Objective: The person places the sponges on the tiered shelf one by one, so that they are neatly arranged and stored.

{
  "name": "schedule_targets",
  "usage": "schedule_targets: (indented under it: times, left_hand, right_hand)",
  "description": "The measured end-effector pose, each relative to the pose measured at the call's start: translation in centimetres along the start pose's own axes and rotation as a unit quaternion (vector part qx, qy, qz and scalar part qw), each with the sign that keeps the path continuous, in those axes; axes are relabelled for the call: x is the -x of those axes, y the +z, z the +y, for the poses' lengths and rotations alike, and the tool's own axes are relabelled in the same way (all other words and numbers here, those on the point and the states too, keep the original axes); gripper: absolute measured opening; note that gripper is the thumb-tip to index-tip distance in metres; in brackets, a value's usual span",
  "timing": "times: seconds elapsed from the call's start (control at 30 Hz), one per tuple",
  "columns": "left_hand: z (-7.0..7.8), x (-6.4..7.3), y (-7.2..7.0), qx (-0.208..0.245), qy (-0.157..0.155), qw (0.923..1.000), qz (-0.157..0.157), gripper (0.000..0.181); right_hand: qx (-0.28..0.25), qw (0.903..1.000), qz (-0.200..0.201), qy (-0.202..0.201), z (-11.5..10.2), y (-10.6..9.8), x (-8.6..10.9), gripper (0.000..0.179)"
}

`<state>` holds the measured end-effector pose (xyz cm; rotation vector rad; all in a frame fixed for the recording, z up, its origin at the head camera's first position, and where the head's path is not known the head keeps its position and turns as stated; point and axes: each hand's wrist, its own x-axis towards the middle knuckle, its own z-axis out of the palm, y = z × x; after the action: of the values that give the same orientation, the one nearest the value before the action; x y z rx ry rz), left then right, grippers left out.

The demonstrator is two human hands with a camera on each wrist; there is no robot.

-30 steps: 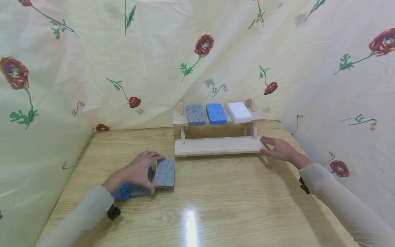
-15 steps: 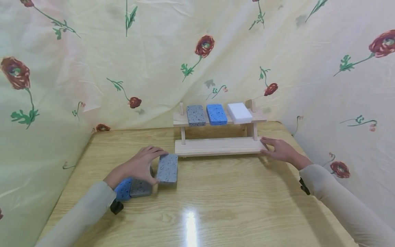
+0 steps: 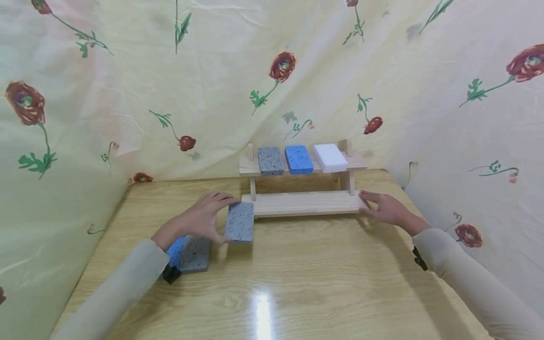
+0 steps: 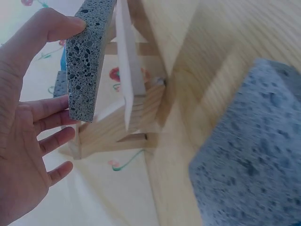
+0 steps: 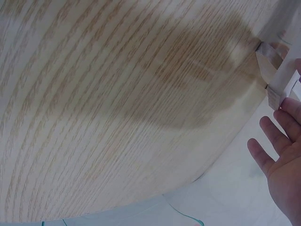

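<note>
My left hand (image 3: 204,215) pinches a grey speckled sponge (image 3: 240,222) by its edges, thumb on one side and fingers on the other. In the left wrist view that grey sponge (image 4: 87,66) is seen edge-on beside the shelf. The sponge overlaps the left front corner of a two-tier wooden shelf (image 3: 306,204) in the head view. My right hand (image 3: 384,208) grips the right end of the shelf's lower board between thumb and index finger. In the right wrist view, the other fingers (image 5: 275,134) stretch away from the board.
On the upper tier sit a grey sponge (image 3: 271,160), a blue sponge (image 3: 299,159) and a white sponge (image 3: 330,157). Another grey sponge (image 3: 195,253) and a blue sponge (image 3: 175,250) lie on the wooden table (image 3: 314,274) beneath my left forearm. Flowered cloth (image 3: 212,94) surrounds the table.
My left hand has lifted the grey sponge and carried it forward and right, away from the other sponges to the shelf's front left corner. My right hand stays at the shelf's end.
</note>
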<state>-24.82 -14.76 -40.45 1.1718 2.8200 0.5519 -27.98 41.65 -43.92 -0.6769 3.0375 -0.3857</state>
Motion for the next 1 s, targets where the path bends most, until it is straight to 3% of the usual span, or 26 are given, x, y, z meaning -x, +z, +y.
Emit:
schedule_targets:
  times: [0.27,0.6,1.0]
  left_hand:
    - [0.5,-1.7,-0.1,-0.008,0.013,0.9999,0.008,0.103]
    - [1.1,-4.0,1.0,-0.024,0.042,0.9984,0.029,0.103]
    - [1.8,-6.2,1.9,-0.036,0.028,0.9989,0.008,0.106]
  right_hand:
    - [-0.003,1.0,-0.005,0.004,-0.2,0.0,0.0,0.063]
    - [-0.002,1.0,-0.004,0.009,-0.1,0.1,0.1,0.063]
    - [-0.006,0.9998,-0.009,0.018,0.1,0.2,0.0,0.066]
